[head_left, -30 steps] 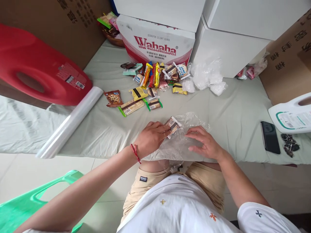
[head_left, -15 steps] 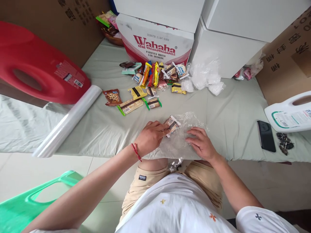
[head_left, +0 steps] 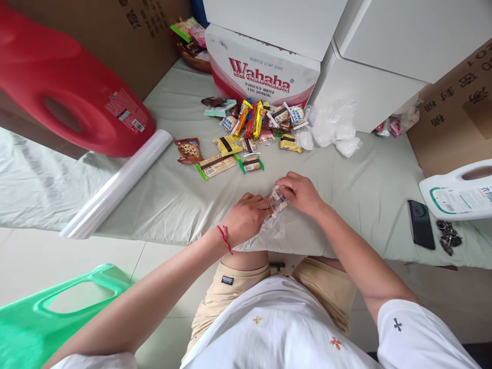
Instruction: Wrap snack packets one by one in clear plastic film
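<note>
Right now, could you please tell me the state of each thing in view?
Left hand: fingers on the snack, grip unclear
Right hand: pinching plastic film
Snack: wrapped, partly covered by the film
Plastic roll: wound, lying down
Loose snacks: wrapped, some heaped
Phone: lying flat
Keys: bunched
Carton: upright
Red jug: cap out of view

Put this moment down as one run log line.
Left hand: on small snack packet | Right hand: pinching clear film over packet | Beyond: loose snacks before Wahaha box | Left side: plastic roll
</note>
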The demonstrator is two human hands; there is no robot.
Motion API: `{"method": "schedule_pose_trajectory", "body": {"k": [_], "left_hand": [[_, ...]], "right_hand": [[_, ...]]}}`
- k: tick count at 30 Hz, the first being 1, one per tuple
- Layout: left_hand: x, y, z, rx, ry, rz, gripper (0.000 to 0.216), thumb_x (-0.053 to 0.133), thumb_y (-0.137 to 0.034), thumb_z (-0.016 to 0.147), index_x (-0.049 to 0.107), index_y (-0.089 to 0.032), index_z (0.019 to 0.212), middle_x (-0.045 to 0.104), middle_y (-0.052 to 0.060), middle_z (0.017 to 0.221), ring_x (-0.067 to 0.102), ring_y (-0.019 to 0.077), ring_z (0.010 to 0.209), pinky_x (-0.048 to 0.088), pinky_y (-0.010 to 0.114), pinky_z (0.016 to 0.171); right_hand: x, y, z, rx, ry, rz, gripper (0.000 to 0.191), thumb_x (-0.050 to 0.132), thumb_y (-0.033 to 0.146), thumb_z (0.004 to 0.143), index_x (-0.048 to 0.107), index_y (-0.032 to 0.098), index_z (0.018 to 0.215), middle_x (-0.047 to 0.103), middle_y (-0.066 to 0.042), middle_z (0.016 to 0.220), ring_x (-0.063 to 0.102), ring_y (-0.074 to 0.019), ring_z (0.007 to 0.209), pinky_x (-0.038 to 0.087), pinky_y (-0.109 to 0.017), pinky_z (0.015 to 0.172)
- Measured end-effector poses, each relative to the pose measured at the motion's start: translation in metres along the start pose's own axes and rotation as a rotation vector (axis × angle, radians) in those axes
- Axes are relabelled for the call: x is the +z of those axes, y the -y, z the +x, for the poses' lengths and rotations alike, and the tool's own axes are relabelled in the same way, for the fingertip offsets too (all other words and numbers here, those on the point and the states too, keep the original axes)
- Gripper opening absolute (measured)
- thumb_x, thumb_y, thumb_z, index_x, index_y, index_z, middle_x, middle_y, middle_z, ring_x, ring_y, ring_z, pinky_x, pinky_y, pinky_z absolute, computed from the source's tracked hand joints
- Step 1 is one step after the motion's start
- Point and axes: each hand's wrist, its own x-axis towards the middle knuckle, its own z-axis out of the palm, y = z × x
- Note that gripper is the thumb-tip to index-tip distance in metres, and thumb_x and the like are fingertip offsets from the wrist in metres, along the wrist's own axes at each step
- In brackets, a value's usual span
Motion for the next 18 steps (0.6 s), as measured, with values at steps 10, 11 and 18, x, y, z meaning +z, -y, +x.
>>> {"method": "schedule_pose_trajectory", "body": {"k": [10,11,18], "left_hand": [[0.004,-0.025,-0.056,-0.419,-0.510,-0.301,0.057,0.054,-0.062,0.096,0.059,-0.019,0.134,0.071,0.015,0.124,0.066,0.0303,0.117,0.048,0.048,0.105],[0.009,-0.036,-0.055,-0.401,-0.507,-0.250,0.074,0.059,-0.072,0.089,0.054,-0.017,0.138,0.067,0.018,0.129,0.061,0.0344,0.125,0.044,0.054,0.111],[0.028,-0.045,-0.036,-0.629,-0.605,-0.074,0.016,0.063,-0.037,0.095,0.069,-0.023,0.090,0.067,0.011,0.121,0.046,0.0357,0.141,0.035,0.063,0.116]], "right_hand": [[0.026,0.019,0.004,0.248,0.152,-0.426,0.037,0.036,0.036,0.108,0.071,0.022,0.110,0.066,-0.006,0.107,0.056,-0.0171,0.075,0.023,-0.031,0.058],[0.027,0.019,0.003,0.247,0.148,-0.443,0.037,0.036,0.035,0.108,0.070,0.022,0.110,0.066,-0.007,0.107,0.057,-0.0173,0.074,0.023,-0.032,0.058],[0.025,0.018,0.003,0.253,0.141,-0.428,0.035,0.038,0.034,0.107,0.071,0.022,0.110,0.068,-0.009,0.106,0.060,-0.0194,0.076,0.031,-0.031,0.061]]}}
